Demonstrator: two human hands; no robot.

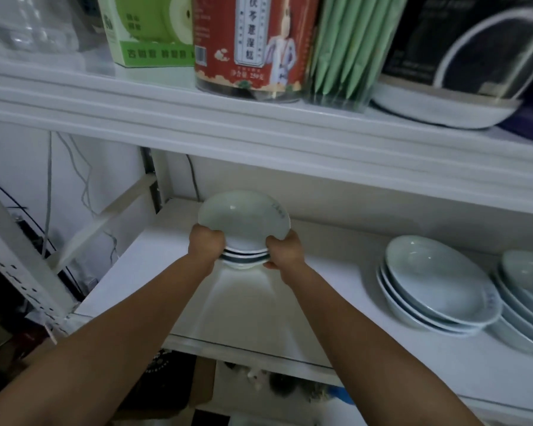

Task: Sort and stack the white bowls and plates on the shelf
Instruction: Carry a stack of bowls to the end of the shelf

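Observation:
A small stack of white bowls [243, 221] hovers just above the white lower shelf [173, 272], near its back left. My left hand [205, 244] grips the stack's left rim and my right hand [282, 250] grips its right rim. The top bowl tilts toward me, showing its inside. To the right on the same shelf rests a stack of white plates [437, 281]. A second stack of white dishes [526, 290] sits at the far right, partly cut off by the frame edge.
The upper shelf [197, 118] overhangs close above, carrying a green box [148, 29], a red canister [250, 44], a clear jar of green sticks [348, 47] and a white dish [437, 109]. Cables and a perforated metal post [16, 256] stand to the left.

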